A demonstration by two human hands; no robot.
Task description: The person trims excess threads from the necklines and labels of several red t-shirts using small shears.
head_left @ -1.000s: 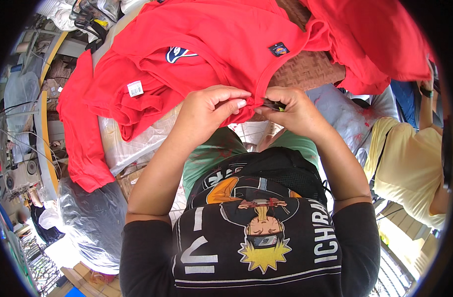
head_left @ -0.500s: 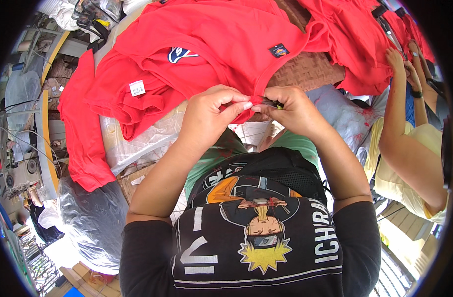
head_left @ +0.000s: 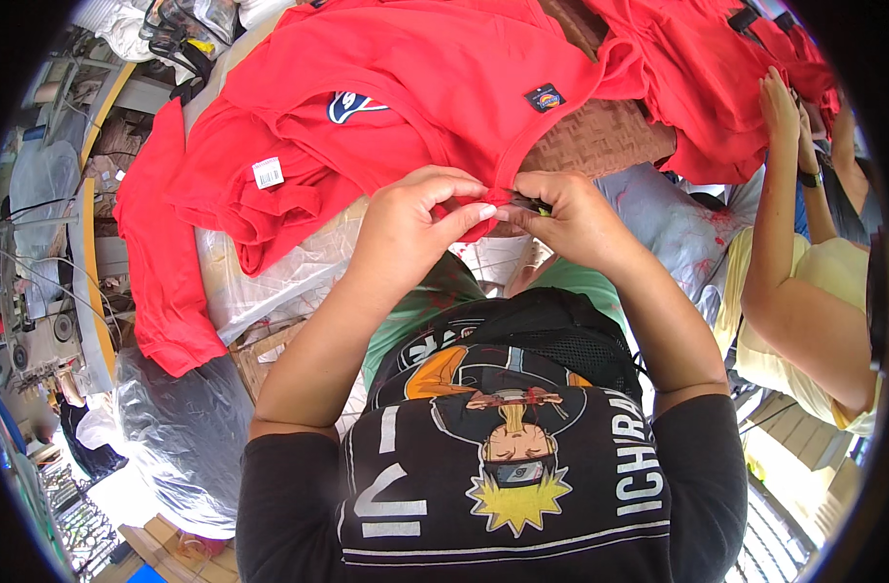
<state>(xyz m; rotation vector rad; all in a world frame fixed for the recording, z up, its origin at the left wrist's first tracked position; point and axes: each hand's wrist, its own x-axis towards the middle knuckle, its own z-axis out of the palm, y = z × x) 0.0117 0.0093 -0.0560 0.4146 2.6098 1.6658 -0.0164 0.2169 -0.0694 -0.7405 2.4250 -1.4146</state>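
Observation:
A red garment [head_left: 435, 68] spreads over the work surface, with a dark label and a blue-and-white emblem on it. My left hand [head_left: 420, 209] is closed, pinching the garment's near edge between thumb and fingertips. Right beside it, my right hand [head_left: 571, 214] is closed around a small dark tool [head_left: 530, 203] with a yellow-green bit, mostly hidden in the palm; its kind cannot be made out. The fingertips of both hands almost meet at the red fabric. A white tag [head_left: 268, 173] lies on the red cloth to the left.
A brown woven-patterned surface [head_left: 600, 141] shows under the garment. More red clothing [head_left: 707, 97] lies at the right, where a co-worker's hands [head_left: 783, 109] handle it. A plastic-covered bundle [head_left: 177, 437] stands at the left, near a red sleeve [head_left: 172, 325] hanging down.
My hands stay at the same edge, with only slight finger movement. At the right, the co-worker's hands have shifted up a little, and the red cloth there has moved.

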